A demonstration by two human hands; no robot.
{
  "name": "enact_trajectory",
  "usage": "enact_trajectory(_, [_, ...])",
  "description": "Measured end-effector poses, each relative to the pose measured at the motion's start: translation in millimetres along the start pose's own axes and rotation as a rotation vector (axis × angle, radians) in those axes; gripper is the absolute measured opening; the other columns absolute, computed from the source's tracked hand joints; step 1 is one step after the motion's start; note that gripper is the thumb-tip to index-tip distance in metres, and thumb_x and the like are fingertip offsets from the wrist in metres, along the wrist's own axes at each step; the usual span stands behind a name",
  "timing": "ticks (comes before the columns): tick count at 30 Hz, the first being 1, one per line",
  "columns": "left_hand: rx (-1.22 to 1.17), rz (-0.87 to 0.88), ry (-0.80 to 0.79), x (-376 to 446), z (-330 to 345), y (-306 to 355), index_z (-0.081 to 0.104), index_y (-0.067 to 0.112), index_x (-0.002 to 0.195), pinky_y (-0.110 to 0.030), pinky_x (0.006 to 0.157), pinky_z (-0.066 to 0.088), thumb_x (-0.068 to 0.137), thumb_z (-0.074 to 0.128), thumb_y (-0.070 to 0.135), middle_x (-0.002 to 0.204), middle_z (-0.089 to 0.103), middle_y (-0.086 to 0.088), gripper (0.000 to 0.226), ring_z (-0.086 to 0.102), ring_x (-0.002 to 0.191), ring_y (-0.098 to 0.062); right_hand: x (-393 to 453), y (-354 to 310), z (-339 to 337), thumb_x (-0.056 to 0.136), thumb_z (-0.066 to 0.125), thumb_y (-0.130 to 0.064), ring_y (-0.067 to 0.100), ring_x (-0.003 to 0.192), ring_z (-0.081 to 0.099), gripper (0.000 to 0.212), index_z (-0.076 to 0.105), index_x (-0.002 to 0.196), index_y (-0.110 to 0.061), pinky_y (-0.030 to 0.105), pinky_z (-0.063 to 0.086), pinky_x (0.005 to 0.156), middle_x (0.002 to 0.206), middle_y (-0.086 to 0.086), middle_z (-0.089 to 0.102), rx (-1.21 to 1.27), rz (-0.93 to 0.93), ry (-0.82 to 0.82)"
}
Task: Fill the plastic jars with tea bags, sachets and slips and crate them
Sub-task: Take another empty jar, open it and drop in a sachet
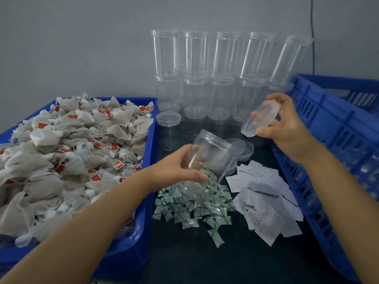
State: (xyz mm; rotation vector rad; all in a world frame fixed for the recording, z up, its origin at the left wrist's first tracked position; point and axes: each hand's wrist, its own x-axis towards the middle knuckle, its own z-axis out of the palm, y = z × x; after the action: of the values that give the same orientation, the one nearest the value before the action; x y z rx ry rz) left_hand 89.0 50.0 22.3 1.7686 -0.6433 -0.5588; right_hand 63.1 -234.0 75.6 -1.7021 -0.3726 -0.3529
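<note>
— Where's the jar he's working on?

— In the left hand, fingers curled round its clear wall; it's held above the sachets, tilted, long axis running from near-left up to far-right, open mouth pointing far and right; I can't see anything inside it.

— And the other hand?

— The right hand pinches a clear lid by the rim, up and to the right of the jar mouth, apart from it; that's the nearer hand to the slips and the blue crate at the right edge.

— So what does the next move turn on?

— I'd say the tea bags; they lie just left of the jar hand, heaped in the blue tray, so the mouth faces away from them; the jar wants turning upright, and the lid putting down to free a hand.

— Room for that?

— Tight on the bench; two loose lids sit just beyond the jar, stacked empty jars stand against the far wall; the open dark patch is near, below the sachets.
</note>
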Motion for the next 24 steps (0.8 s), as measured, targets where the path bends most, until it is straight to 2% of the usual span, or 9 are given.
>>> enact_trajectory(2, [-0.008, 0.034, 0.097, 0, -3, -1, 0.041, 0.041, 0.120, -0.022, 0.082, 0.053, 0.051, 0.085, 0.045, 0.118, 0.061, 0.011, 0.081, 0.063, 0.105, -0.004, 7, 15, 10, 0.081, 0.064, 0.020, 0.006, 0.105, 0.061, 0.062, 0.038, 0.107, -0.030, 0.017, 0.055, 0.079, 0.119, 0.002, 0.044, -0.021, 0.060, 0.090])
enact_trajectory(4, [0.025, 0.028, 0.238, 1, -6, -3, 0.037, 0.041, 0.120, -0.025, 0.089, 0.050, 0.045, 0.087, 0.056, 0.122, 0.057, 0.015, 0.092, 0.060, 0.109, -0.004, 14, 32, 19, 0.082, 0.072, 0.009, 0.005, 0.101, 0.060, 0.055, 0.037, 0.101, -0.028, 0.021, 0.055, 0.081, 0.121, 0.004, 0.047, -0.069, 0.145, 0.143])
enact_trajectory(6, [0.053, 0.024, 0.386, 5, -9, -5, 0.029, 0.034, 0.131, -0.033, 0.099, 0.046, 0.040, 0.086, 0.060, 0.130, 0.048, 0.012, 0.111, 0.051, 0.120, -0.008, 22, 50, 27, 0.079, 0.081, -0.006, 0.015, 0.107, 0.055, 0.051, 0.039, 0.100, -0.025, 0.030, 0.053, 0.087, 0.125, 0.006, 0.049, -0.156, 0.245, 0.179])
enact_trajectory(8, [0.038, 0.049, 0.496, 6, -9, -6, 0.024, 0.032, 0.137, -0.033, 0.101, 0.043, 0.039, 0.086, 0.056, 0.134, 0.044, 0.009, 0.119, 0.046, 0.124, -0.010, 29, 69, 36, 0.076, 0.086, -0.019, 0.019, 0.108, 0.052, 0.055, 0.041, 0.107, -0.020, 0.027, 0.047, 0.077, 0.124, 0.003, 0.049, -0.274, 0.329, 0.197])
enact_trajectory(11, [0.042, 0.081, 0.631, 8, -11, -6, 0.030, 0.030, 0.133, -0.021, 0.094, 0.038, 0.040, 0.086, 0.053, 0.127, 0.044, 0.015, 0.111, 0.044, 0.120, -0.006, 41, 94, 53, 0.070, 0.090, -0.034, 0.016, 0.098, 0.052, 0.064, 0.044, 0.112, -0.020, 0.024, 0.041, 0.066, 0.108, -0.005, 0.049, -0.443, 0.392, 0.179])
enact_trajectory(14, [0.039, 0.090, 0.728, 10, -13, -8, 0.035, 0.029, 0.130, -0.024, 0.095, 0.036, 0.050, 0.090, 0.039, 0.132, 0.046, 0.010, 0.098, 0.045, 0.123, -0.010, 52, 114, 71, 0.069, 0.089, -0.043, 0.009, 0.089, 0.050, 0.065, 0.043, 0.110, -0.023, 0.022, 0.038, 0.061, 0.106, -0.006, 0.049, -0.547, 0.432, 0.129])
enact_trajectory(19, [0.075, 0.080, 0.759, 12, -14, -7, 0.038, 0.035, 0.123, -0.037, 0.101, 0.044, 0.036, 0.087, 0.052, 0.128, 0.047, 0.001, 0.101, 0.045, 0.121, -0.017, 73, 135, 98, 0.069, 0.084, -0.052, 0.023, 0.110, 0.054, 0.063, 0.044, 0.107, -0.024, 0.041, 0.048, 0.092, 0.114, 0.000, 0.054, -0.722, 0.512, -0.001])
enact_trajectory(21, [0.087, 0.073, 0.760, 14, -13, -7, 0.038, 0.037, 0.121, -0.037, 0.099, 0.046, 0.034, 0.085, 0.054, 0.126, 0.046, 0.001, 0.100, 0.046, 0.119, -0.017, 80, 136, 106, 0.069, 0.078, -0.061, 0.027, 0.114, 0.054, 0.061, 0.044, 0.106, -0.024, 0.044, 0.045, 0.096, 0.113, 0.001, 0.056, -0.832, 0.543, -0.045])
enact_trajectory(24, [0.101, 0.069, 0.767, 16, -13, -9, 0.037, 0.031, 0.130, -0.038, 0.099, 0.047, 0.043, 0.090, 0.044, 0.127, 0.045, 0.001, 0.102, 0.046, 0.120, -0.018, 90, 134, 117, 0.048, 0.052, -0.079, 0.034, 0.121, 0.052, 0.091, 0.052, 0.115, -0.018, 0.047, 0.038, 0.102, 0.125, 0.010, 0.061, -0.950, 0.609, -0.100])
